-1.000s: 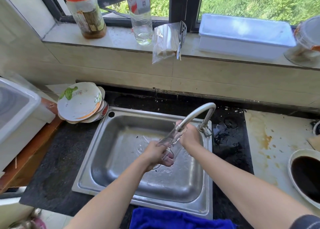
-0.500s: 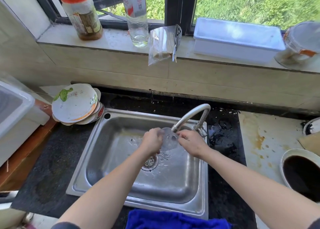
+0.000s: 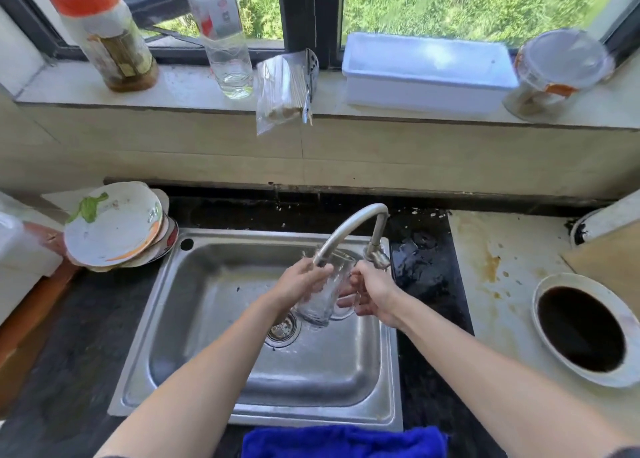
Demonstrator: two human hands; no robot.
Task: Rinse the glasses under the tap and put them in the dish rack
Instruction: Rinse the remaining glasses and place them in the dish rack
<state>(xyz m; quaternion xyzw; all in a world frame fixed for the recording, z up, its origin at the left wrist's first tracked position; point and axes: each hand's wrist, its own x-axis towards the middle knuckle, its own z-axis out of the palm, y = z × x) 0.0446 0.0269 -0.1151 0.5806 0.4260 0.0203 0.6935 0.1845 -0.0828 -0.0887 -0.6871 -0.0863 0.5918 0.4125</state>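
So the left hand [image 3: 298, 286] and right hand [image 3: 372, 289] both clasp the glass [image 3: 325, 295] under the tap [image 3: 349, 224] (seemingly mid-rinse, racking not yet done).

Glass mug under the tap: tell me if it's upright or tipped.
Near upright, leaning slightly: the glass mug has its rim up at the tap spout, base down above the drain, left hand gripping it.

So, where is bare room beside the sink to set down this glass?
Two patches: the dark counter left of the sink, in front of the stacked plates, and the pale stained counter between the tap and the bowl of dark liquid. The windowsill is crowded.
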